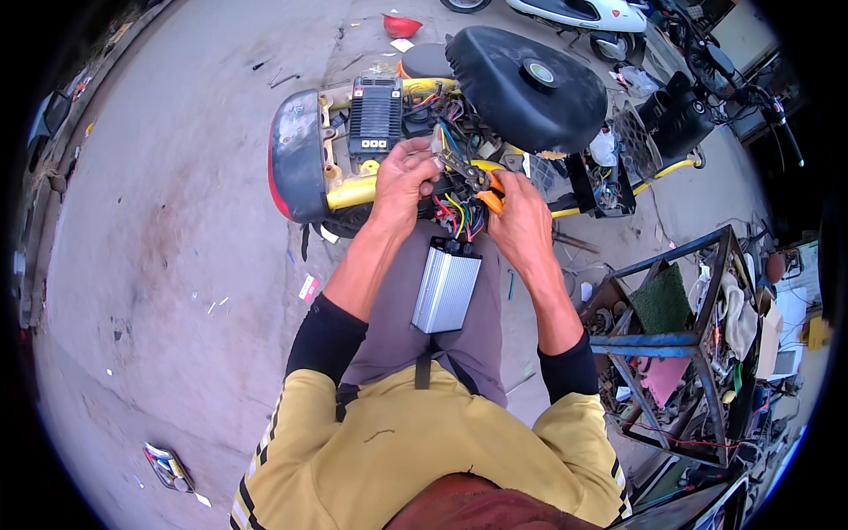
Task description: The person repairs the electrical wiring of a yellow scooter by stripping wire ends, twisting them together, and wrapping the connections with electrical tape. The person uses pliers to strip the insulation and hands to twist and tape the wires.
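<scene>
My left hand is closed, thumb and fingers pinched at the end of a wire; its tip is too small to make out. In my right hand are wire-stripping pliers with orange handles, their dark jaws reaching to my left fingertips. Below, a silver ribbed controller box rests on my lap, coloured wires running from its top end toward the vehicle. Both hands are over the opened rear of a yellow-framed scooter, whose black finned box sits left of the wiring.
A black seat is tipped up at the far side of the scooter. To my right stands a rusty metal rack full of scrap. A red bowl-shaped thing and a white scooter are farther off. A small tray lies at lower left.
</scene>
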Motion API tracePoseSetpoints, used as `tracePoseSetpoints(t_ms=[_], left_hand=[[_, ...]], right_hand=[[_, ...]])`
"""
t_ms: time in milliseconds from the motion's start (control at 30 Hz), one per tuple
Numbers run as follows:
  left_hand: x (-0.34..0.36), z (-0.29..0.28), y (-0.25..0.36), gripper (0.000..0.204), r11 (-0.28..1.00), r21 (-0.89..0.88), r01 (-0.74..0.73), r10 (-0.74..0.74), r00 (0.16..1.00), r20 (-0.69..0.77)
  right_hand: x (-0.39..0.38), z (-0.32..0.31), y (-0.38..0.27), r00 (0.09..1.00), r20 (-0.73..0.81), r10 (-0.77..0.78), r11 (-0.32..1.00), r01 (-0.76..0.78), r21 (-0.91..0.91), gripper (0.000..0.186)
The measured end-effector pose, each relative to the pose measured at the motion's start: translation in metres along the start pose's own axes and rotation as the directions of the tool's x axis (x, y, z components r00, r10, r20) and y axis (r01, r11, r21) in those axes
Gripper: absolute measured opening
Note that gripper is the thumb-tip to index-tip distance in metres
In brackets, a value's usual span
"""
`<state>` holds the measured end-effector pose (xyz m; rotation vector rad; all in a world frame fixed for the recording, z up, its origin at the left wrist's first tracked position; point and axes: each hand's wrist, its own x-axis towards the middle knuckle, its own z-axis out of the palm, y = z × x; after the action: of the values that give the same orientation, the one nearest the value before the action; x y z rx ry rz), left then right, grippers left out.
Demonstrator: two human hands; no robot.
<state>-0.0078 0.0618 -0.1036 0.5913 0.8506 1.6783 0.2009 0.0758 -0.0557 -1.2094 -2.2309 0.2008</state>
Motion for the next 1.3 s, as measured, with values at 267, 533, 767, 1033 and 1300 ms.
tracePoseSetpoints(t_ms=[267,533,767,1033,1300], left_hand=[[0.002,0.0,-0.002,0.041,1.0,-0.006,-0.002,0.002,1.0,-0.002],[0.001,0.001,0.0,0.041,1.0,0.013,0.005,-0.005,1.0,-0.012],[0.0,0.003,0.0,0.042,1.0,0.022,0.0,0.0,1.0,-0.025],[0.001,0.0,0.0,0.036,1.0,0.022,-0.01,0.009,1.0,0.019],[0.005,-0.02,-0.01,0.03,1.0,0.012,0.025,-0.026,0.999,0.044]], right_hand=[[-0.001,-0.002,0.001,1.0,0.016,0.018,1.0,-0.018,-0.018,0.038],[-0.001,0.002,0.005,1.0,0.024,0.006,0.999,-0.004,-0.051,0.033],[-0.001,0.009,0.011,0.999,0.045,-0.001,0.993,0.007,-0.12,0.026],[-0.003,0.008,0.004,1.0,0.009,0.019,0.981,-0.017,-0.194,0.035],[0.022,-0.051,-0.008,0.809,-0.475,0.346,0.938,-0.31,0.156,0.035]])
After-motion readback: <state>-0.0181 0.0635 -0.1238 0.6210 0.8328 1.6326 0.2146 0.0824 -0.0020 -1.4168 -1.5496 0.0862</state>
